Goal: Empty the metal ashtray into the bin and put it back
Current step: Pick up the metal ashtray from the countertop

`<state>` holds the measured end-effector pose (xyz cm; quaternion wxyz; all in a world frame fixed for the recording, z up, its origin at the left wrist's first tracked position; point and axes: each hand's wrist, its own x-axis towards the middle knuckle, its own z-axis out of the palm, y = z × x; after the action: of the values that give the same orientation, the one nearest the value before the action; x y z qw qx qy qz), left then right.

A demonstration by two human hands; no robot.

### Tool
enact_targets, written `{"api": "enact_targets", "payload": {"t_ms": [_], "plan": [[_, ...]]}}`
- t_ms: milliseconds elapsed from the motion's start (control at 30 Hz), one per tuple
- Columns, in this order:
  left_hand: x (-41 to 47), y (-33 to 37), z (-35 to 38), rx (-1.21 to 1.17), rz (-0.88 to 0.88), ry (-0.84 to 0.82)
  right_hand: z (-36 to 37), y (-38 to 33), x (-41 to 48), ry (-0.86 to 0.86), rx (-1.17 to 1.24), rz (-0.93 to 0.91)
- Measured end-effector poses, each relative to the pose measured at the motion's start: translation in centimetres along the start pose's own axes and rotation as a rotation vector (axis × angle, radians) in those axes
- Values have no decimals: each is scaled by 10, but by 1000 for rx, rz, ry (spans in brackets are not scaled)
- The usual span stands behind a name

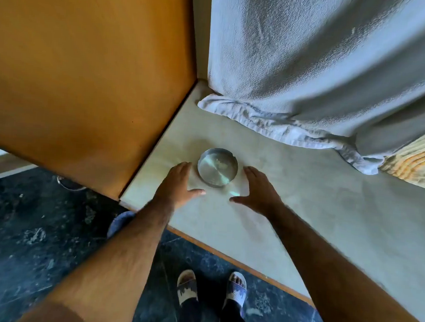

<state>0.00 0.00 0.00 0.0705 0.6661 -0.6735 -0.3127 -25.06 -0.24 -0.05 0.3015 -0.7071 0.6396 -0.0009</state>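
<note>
A round metal ashtray sits upright on a pale worktop, near the centre of the view. The left hand lies at the ashtray's 8 o'clock, the right hand at its 4 o'clock, both just beside it, not touching. Each grip is spread wide and holds nothing. A grey curtain hangs at 1 o'clock, an orange wooden panel at 10 o'clock.

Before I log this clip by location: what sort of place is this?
Probably a lived-in room, perhaps a bedroom or guest room. A grey curtain pools onto a pale ledge beside a wooden panel, a metal ashtray sits there, and the floor is dark marble.
</note>
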Motion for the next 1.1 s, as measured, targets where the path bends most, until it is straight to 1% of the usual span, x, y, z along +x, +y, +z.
{"api": "enact_targets", "payload": {"t_ms": [100, 233, 433, 567, 667, 833, 967, 1100], "plan": [[13, 7, -2, -98, 6, 17, -6, -6, 14, 3, 115, -18], [23, 14, -1, -107, 60, 16, -9, -21, 24, 32, 221, -20], [28, 15, 4, -200, 57, 42, 4, -30, 27, 133, 314, 37], [29, 11, 7, -195, 76, 68, 6, -36, 25, 154, 354, 39], [27, 7, 5, -246, 70, 40, 6, -37, 20, 185, 395, 50], [18, 2, -5, -377, 61, -7, 4, -45, 7, 181, 569, 60], [3, -3, -12, -386, 89, 6, 4, -56, -10, 203, 555, 23], [-20, -10, -12, -382, 106, 26, 6, -67, -32, 233, 434, -43]]}}
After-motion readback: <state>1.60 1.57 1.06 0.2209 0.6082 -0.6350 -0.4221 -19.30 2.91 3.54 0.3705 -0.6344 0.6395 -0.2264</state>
